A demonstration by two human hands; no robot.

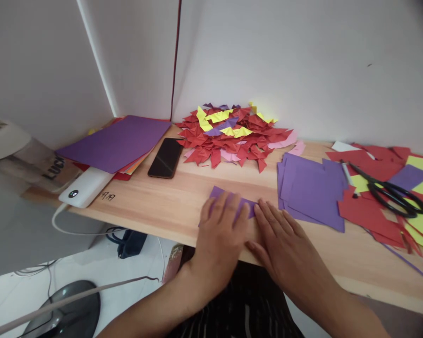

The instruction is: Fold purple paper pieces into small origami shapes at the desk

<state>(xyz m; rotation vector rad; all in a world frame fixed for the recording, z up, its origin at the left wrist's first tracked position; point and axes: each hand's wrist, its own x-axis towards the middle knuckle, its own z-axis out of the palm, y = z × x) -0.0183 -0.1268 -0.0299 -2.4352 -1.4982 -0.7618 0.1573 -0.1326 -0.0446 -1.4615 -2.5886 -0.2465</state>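
A folded piece of purple paper (pixel 216 191) lies near the front edge of the wooden desk (pixel 183 197), mostly covered by my hands. My left hand (pixel 223 230) rests on top of it, fingers stretched out and slightly spread, a little blurred. At the paper's right end my right hand (pixel 280 234) lies flat, its fingertips touching the edge and its thumb toward the left hand. Just beyond the right hand sits a stack of square purple sheets (pixel 310 188).
Folded paper pieces (pixel 229 136), mostly red, are heaped against the wall. Left of them lie a black phone (pixel 165 158), large purple sheets (pixel 123 141) and a white power bank (pixel 86 185) with its cable. Black-handled scissors (pixel 391 195) rest on coloured scraps at the right.
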